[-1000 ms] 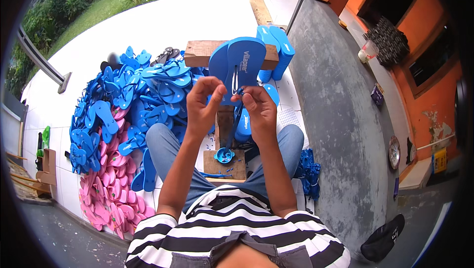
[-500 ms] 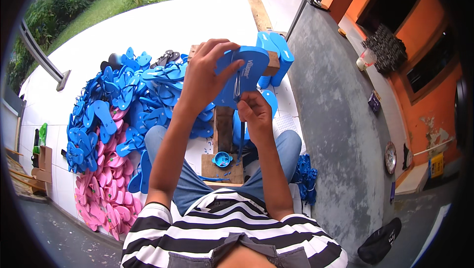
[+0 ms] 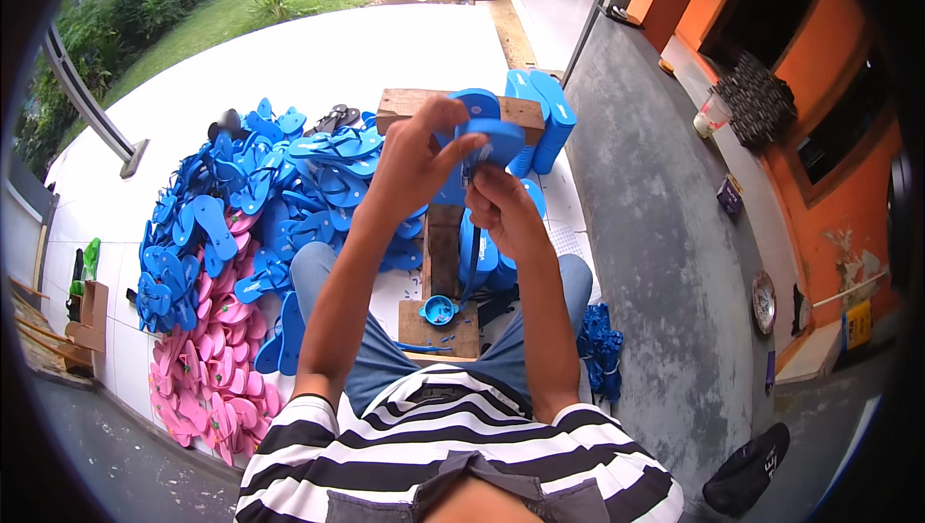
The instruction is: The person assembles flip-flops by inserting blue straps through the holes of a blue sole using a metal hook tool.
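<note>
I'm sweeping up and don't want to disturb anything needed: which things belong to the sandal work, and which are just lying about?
Seemingly part of the job:
blue sandal in the left hand
wooden stand
small blue bowl
stacked blue soles

Apparently just lying about:
plastic cup
cardboard box
round dish

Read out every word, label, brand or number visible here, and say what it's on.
I don't copy printed wording, but it stands here:
Blue flip-flop sole bent in the left hand: pale lettering, partly hidden.
Stacked blue soles: white marks, too small to read.
Black fabric item: white lettering.
Yellow container: dark print, too small.
Dark purple box: print too small.
White sheet: marks too small.
</note>
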The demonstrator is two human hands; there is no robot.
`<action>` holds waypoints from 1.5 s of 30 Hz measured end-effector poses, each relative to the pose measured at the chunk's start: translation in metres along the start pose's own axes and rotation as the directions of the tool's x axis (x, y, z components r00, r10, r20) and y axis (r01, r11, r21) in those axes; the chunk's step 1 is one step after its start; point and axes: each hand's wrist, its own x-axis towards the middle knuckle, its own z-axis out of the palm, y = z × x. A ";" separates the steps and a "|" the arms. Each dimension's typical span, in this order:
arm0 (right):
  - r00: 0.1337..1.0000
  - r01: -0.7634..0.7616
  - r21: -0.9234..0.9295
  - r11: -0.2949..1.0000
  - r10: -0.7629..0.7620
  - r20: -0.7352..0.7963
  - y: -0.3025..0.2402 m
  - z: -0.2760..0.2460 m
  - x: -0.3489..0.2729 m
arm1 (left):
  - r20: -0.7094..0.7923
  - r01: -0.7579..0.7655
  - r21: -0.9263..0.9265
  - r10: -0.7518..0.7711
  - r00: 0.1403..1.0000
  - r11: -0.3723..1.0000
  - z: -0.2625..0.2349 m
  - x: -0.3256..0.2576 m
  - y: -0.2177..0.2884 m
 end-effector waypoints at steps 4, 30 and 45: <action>0.934 0.093 -0.455 0.886 -0.235 -0.268 0.011 0.022 -0.025 | -0.117 -0.054 -0.153 0.037 0.992 0.987 0.008 -0.021 -0.009; 0.932 -0.068 -0.504 0.861 -0.126 -0.339 0.021 0.066 -0.131 | 0.274 0.454 -0.507 -0.362 0.891 0.733 0.044 -0.162 0.014; 0.977 -0.211 -0.977 -0.008 -0.035 -0.211 0.152 0.003 -0.127 | 0.464 0.734 -0.010 -0.647 0.605 0.679 0.081 -0.193 -0.124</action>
